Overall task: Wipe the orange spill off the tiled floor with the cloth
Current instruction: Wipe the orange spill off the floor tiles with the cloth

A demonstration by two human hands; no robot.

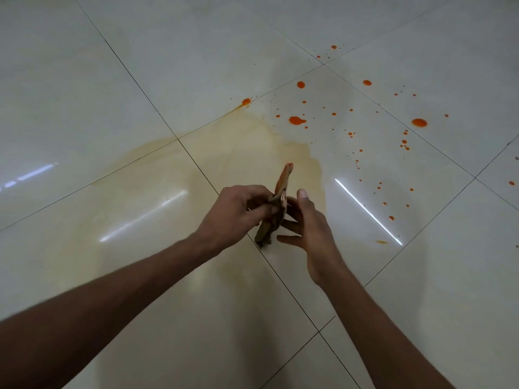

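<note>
Head view: stained cloth (276, 209) pinched in left hand (233, 214), right hand (311, 231) open beside it, no legible writing.

Two bare hands are in view, the left hand (233, 213) and the right hand (311, 234), with one stained cloth (276, 209) between them. Beyond the cloth, one pale orange smear (224, 161) spreads over the tiled floor (84, 80). Five larger orange drops (297, 120) show beyond and to the right of the cloth, among dozens of small specks too many and too fine to count exactly. One lone orange streak (381, 242) lies right of the cloth.
</note>
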